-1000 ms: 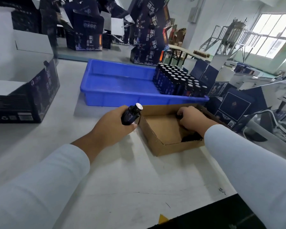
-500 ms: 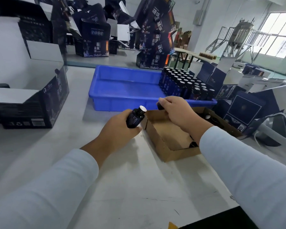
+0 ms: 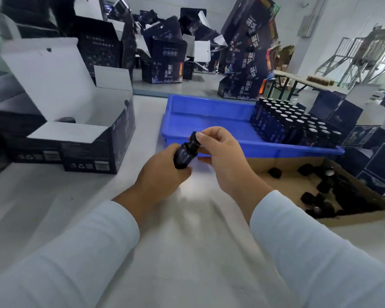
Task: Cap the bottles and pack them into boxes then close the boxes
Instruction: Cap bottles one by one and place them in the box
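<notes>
The right hand point(image 3: 220, 156), which a moment ago was down in the cardboard tray of caps and then lifting out of it with a cap pinched in its fingertips, has now come across to meet the left hand point(image 3: 162, 174), and the black cap point(image 3: 194, 137) sits on the neck of the dark bottle point(image 3: 184, 154). The left hand wraps its fingers around the bottle's body and holds it tilted, neck pointing up and away; the right hand pinches the cap between thumb and forefinger, its other fingers loosely curled. Whether the cap is already threaded on or only set on top cannot be told, so the capping step looks to be under way rather than done, with a twist probably needed before the bottle can go into a box. Just beyond both hands lies the blue tray point(image 3: 209, 107), and the uncapped bottles point(image 3: 291, 123) stand packed together in its end, beyond and to the right of the right hand. To the right of the right hand is the cardboard tray point(image 3: 265, 162) with loose black caps point(image 3: 325, 187) scattered in it. Beyond and to the left of the left hand an open dark box point(image 3: 89, 150) with white inner flaps waits, so packing and closing appear still to come. The pale grey tabletop point(image 3: 187, 252) carries it all; farther off the room shows piles of dark printed cartons point(image 3: 249, 63), folding tables, and a metal vessel on a frame by bright windows.
</notes>
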